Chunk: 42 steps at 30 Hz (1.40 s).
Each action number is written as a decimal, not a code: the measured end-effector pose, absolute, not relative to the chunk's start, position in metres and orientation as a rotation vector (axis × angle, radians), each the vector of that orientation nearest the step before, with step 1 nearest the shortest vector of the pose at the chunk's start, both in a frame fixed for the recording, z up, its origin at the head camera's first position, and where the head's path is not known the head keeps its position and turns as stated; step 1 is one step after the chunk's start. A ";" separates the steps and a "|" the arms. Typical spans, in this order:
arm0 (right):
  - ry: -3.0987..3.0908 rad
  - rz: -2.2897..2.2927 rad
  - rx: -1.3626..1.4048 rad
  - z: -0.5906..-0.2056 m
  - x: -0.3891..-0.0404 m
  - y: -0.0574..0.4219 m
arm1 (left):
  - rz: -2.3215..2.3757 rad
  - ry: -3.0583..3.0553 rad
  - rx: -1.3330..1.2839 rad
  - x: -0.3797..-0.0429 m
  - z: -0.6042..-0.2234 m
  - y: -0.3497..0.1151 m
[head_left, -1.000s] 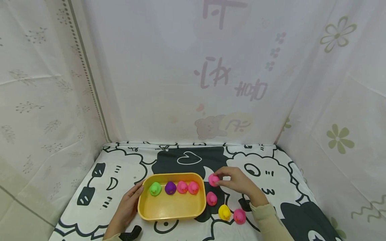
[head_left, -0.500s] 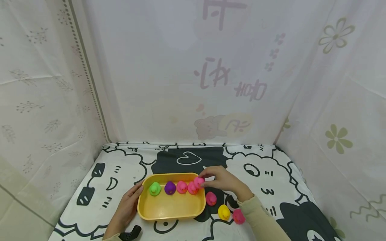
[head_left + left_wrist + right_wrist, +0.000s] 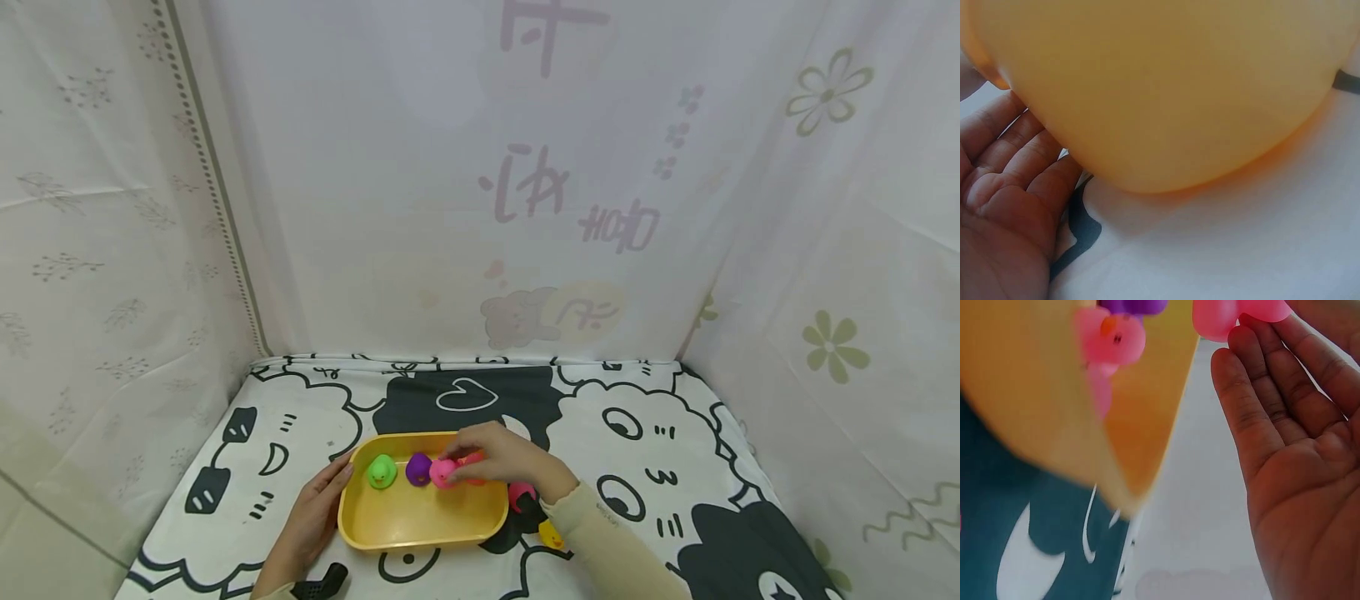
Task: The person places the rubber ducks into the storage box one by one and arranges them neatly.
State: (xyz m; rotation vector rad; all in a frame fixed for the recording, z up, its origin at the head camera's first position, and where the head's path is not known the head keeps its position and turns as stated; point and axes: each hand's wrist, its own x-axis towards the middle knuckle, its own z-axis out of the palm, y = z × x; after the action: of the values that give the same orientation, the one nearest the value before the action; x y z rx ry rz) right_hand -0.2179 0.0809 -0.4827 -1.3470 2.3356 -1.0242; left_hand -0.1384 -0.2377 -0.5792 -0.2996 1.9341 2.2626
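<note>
A yellow tray (image 3: 420, 521) sits on the patterned cloth. My left hand (image 3: 315, 512) holds its left side, fingers against the outer wall and thumb at the rim; the left wrist view shows the fingers (image 3: 1019, 140) along that wall. Over the tray, my right hand (image 3: 498, 454) pinches a pink rubber duck (image 3: 442, 473) between thumb and fingers, also seen at the top of the right wrist view as a pink duck (image 3: 1216, 319). Beside it in the tray are a purple duck (image 3: 418, 469) and a green duck (image 3: 382, 472). More pink ducks (image 3: 474, 468) are partly hidden behind the right hand.
Right of the tray, a pink duck (image 3: 520, 495) and a yellow duck (image 3: 551, 534) lie on the cloth, partly covered by the right arm. Light printed curtains (image 3: 450, 250) enclose the back and both sides.
My right hand has carried the pink duck leftward from the cloth, across the tray's right rim, to close beside the purple duck. The left hand has stayed at the tray.
</note>
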 end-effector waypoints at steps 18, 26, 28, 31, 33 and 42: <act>2.193 -0.903 -1.450 -0.502 -0.216 0.013 | 2.263 1.960 -0.298 -0.138 -0.575 -0.236; 2.207 -0.760 -1.449 -0.512 -0.216 -0.004 | 2.277 1.943 -0.296 -0.138 -0.577 -0.237; 2.199 -0.753 -1.460 -0.513 -0.215 -0.007 | 2.275 1.929 -0.304 -0.138 -0.577 -0.237; 2.206 -0.732 -1.472 -0.516 -0.215 -0.011 | 2.266 1.931 -0.309 -0.138 -0.576 -0.237; 2.213 -0.719 -1.478 -0.517 -0.215 -0.014 | 2.265 1.926 -0.311 -0.138 -0.576 -0.237; 2.230 -0.650 -1.505 -0.513 -0.210 -0.021 | 2.288 1.930 -0.303 -0.139 -0.578 -0.237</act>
State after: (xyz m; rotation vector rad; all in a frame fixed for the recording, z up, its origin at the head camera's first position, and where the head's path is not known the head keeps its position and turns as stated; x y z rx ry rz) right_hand -0.2096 -0.0209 -0.5135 -1.5049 2.2303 -0.6497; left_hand -0.1386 -0.2369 -0.5780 -0.3029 1.9296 2.2879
